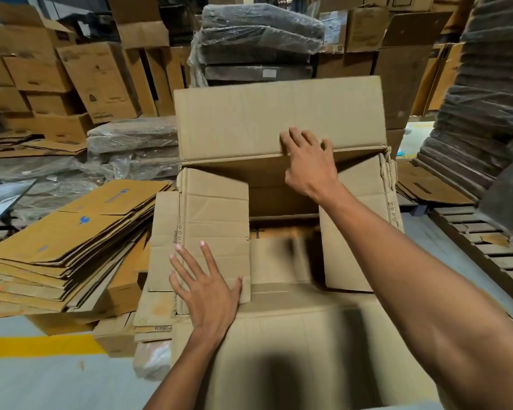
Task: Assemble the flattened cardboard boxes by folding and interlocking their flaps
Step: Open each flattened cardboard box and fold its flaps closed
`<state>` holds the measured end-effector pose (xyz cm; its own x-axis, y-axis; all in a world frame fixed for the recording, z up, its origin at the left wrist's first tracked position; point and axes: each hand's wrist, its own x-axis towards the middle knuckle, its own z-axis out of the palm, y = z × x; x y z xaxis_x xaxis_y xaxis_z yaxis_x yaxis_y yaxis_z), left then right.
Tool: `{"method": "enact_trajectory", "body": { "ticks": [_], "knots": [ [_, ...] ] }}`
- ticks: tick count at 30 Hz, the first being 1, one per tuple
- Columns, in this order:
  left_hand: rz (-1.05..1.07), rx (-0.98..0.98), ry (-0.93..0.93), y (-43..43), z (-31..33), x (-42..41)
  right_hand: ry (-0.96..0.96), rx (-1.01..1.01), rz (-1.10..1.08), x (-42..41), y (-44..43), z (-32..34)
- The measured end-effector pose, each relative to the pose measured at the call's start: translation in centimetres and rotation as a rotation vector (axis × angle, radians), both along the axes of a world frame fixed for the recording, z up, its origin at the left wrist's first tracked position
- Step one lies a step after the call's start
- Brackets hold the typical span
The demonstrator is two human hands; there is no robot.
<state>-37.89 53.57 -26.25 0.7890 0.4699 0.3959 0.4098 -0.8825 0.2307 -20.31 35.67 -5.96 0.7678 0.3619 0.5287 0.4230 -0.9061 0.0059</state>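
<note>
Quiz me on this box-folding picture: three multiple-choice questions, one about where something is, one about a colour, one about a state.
1. Where is the stack of flattened boxes? A left of the open box; B right of it; C inside it.
2. The floor stripe is: A red; B yellow; C green.
3. The far flap is: A torn off; B folded flat over the opening; C standing up.
Answers: 1 A, it lies out past the left hand, on that side. 2 B, plainly yellow at lower left. 3 C, it rises behind the right hand.
</note>
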Motion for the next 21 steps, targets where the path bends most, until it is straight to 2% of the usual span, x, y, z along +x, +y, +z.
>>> {"method": "enact_trajectory", "body": {
  "ticks": [5, 11, 19, 21],
  "knots": [
    [0.006, -0.007, 0.022, 0.1, 0.3, 0.8, 0.101, -0.042, -0.016, 1.9, 0.2, -2.0],
    [0.01, -0.013, 0.033, 0.0, 0.4, 1.0, 0.067, -0.033, -0.041, 2.9, 0.8, -2.3],
    [0.022, -0.004, 0.062, 0.1, 0.7, 1.0, 0.1, -0.134, 0.014, 2.7, -0.5, -2.7],
    [0.025, -0.004, 0.07, 0.2, 0.8, 1.1, 0.04, -0.105, 0.021, 1.5, -0.7, -3.0]
  ]
}}
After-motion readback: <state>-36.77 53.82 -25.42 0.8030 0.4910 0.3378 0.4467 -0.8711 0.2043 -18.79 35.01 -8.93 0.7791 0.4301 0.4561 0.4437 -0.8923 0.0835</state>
